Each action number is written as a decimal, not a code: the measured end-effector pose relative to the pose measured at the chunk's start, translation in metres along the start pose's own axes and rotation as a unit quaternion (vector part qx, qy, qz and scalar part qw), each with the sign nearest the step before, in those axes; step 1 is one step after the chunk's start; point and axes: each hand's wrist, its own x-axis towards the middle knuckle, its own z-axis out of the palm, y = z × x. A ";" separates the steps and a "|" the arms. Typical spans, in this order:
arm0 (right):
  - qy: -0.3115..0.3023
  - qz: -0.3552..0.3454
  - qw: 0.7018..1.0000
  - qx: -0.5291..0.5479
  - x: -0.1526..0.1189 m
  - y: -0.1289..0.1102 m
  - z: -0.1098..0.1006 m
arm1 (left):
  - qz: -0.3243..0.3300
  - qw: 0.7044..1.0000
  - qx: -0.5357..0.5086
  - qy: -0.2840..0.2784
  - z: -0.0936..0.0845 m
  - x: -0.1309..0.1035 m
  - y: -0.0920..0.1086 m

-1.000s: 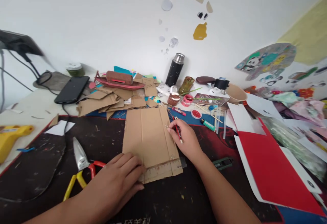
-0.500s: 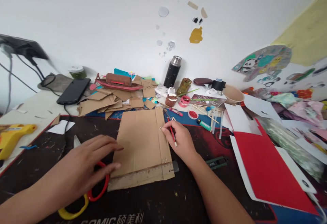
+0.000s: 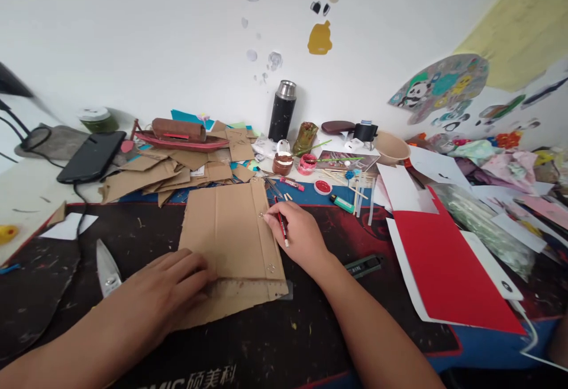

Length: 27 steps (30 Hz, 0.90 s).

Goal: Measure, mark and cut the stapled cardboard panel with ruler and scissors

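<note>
A rectangular piece of brown cardboard (image 3: 235, 229) with creases lies on the dark mat before me. Across its lower part is a clear ruler (image 3: 255, 286), its right end jutting past the cardboard's edge. My left hand (image 3: 171, 285) is on the ruler's left end, fingers bent and pressed on it; the fingertips are partly hidden. Over the cardboard's right edge, my right hand (image 3: 299, 229) is closed around a red pencil (image 3: 281, 223), its white end pointing towards me. Scissors (image 3: 107, 267) lie under my left forearm, only the blades clearly showing.
Cardboard scraps (image 3: 146, 179) and a model boat (image 3: 177, 134) are at the back left, near a phone (image 3: 93, 155). Behind stand a black thermos (image 3: 283, 111) and paint pots (image 3: 283, 164). A green cutter (image 3: 364, 266) and red paper (image 3: 448, 270) lie to the right.
My left hand has come down onto the ruler's left end from above the cardboard. The ruler sits slightly higher on the cardboard. My right hand keeps the pencil. The view has shifted right.
</note>
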 end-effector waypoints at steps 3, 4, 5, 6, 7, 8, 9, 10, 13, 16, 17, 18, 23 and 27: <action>-0.014 0.002 1.000 -0.011 0.000 -0.001 -0.001 | 0.034 0.999 0.037 -0.011 -0.003 0.001 -0.014; -0.018 0.000 1.000 -0.014 -0.001 -0.001 -0.001 | 0.037 0.998 0.055 -0.011 -0.004 0.002 -0.018; -0.021 -0.002 1.000 -0.016 -0.001 -0.001 -0.001 | 0.034 0.997 0.070 -0.007 -0.006 0.002 -0.021; -0.023 -0.004 1.000 -0.018 -0.001 -0.001 -0.001 | 0.030 0.996 0.080 -0.002 -0.008 0.003 -0.023; -0.024 -0.004 0.999 -0.020 -0.001 -0.001 -0.001 | 0.023 0.996 0.084 0.005 -0.010 0.002 -0.023; -0.026 -0.004 0.999 -0.022 -0.002 -0.001 -0.001 | 0.017 0.996 0.083 0.011 -0.011 0.002 -0.023; -0.027 -0.003 0.999 -0.024 -0.002 -0.001 -0.001 | 0.014 0.997 0.078 0.015 -0.011 0.000 -0.021; -0.028 -0.001 0.999 -0.026 -0.002 -0.001 -0.001 | 0.015 0.997 0.071 0.017 -0.012 -0.002 -0.019; -0.032 0.003 0.999 -0.030 -0.002 -0.002 -0.001 | 0.043 0.997 0.061 0.028 -0.009 -0.008 -0.014; -0.035 0.003 0.999 -0.023 -0.003 -0.001 -0.002 | 0.065 0.994 0.076 0.035 -0.002 -0.010 -0.013; -0.035 0.003 0.999 -0.020 -0.003 -0.001 -0.002 | 0.064 0.994 0.082 0.039 0.001 -0.009 -0.015; -0.035 0.003 0.999 -0.019 -0.003 -0.001 -0.002 | 0.060 0.993 0.086 0.045 0.004 -0.008 -0.016; -0.039 0.009 0.999 -0.027 -0.003 -0.001 -0.002 | 0.047 0.991 0.090 0.085 0.018 0.004 -0.030; -0.046 0.012 0.998 -0.028 -0.003 -0.001 -0.003 | 0.036 0.992 0.101 0.070 0.021 0.015 -0.042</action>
